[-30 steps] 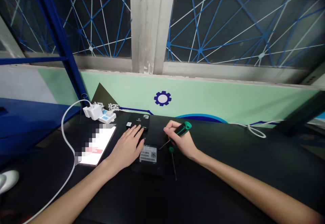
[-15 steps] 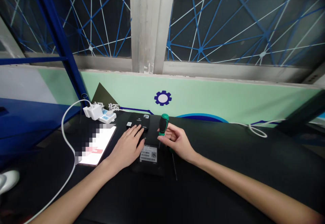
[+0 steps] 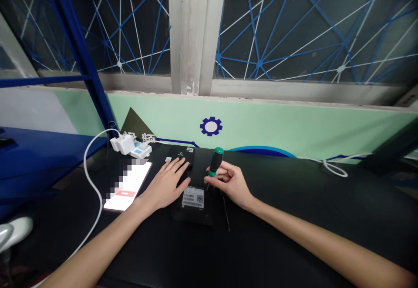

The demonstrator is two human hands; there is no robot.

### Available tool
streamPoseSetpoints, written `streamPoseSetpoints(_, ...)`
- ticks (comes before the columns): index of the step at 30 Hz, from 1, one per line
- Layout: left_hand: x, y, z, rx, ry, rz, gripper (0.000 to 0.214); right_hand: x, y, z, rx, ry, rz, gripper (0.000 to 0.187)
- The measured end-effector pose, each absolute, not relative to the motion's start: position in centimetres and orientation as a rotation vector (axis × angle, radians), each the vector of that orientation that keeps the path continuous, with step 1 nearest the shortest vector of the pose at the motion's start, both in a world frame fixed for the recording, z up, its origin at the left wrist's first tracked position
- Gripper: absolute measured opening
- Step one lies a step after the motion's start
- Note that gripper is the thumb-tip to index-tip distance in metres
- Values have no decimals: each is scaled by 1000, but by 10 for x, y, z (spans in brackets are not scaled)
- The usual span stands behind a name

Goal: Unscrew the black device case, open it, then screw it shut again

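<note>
My right hand (image 3: pixel 231 181) grips a green-and-black screwdriver (image 3: pixel 216 161), its handle leaning right and its shaft pointing down. The tip is near the upper right corner of a flat black device (image 3: pixel 193 197) with a white printed label; whether they touch I cannot tell. My left hand (image 3: pixel 170 182) lies flat with fingers stretched out, fingertips at a black box (image 3: pixel 181 153) with small stickers, thumb by the labelled device. Below my right hand lies the thin dark shaft (image 3: pixel 226 213) of a second tool, its handle mostly hidden.
Left of my left hand lies a lit phone (image 3: pixel 126 190), partly pixelated. Behind it a white charger (image 3: pixel 124 143) sits in a power strip (image 3: pixel 141 149), its white cable (image 3: pixel 88 162) looping toward me. More cable (image 3: pixel 336 169) lies at the back right. A green wall (image 3: pixel 170 114) bounds the table.
The screwdriver's handle leans further right than before. A tiny metallic piece seen by my left thumb no longer shows. The view has shifted slightly; both hands keep nearly the same places.
</note>
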State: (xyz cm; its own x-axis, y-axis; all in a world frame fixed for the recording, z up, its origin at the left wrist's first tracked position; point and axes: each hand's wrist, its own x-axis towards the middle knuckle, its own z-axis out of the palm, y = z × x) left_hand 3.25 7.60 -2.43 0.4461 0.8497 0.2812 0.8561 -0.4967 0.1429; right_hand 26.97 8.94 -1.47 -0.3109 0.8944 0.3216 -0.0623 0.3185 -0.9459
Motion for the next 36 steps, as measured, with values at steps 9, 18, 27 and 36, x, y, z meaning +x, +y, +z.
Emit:
streamPoseSetpoints(9, 31, 78, -28, -2612, -1510, -509, 52, 270, 89, -22, -804, -1565, 1168, 43)
streamPoseSetpoints(18, 32, 77, -31, -2593, -1484, -540, 47, 269, 85, -21, -777, -1594, 1198, 37)
streamPoseSetpoints(27, 33, 77, -29, -2601, -1525, -540, 47, 270, 85, -24, -735, -1658, 1135, 31)
streamPoseSetpoints(36, 33, 77, -29, -2602, -1531, -521, 48, 270, 83, -21, -704, -1717, 1039, 30)
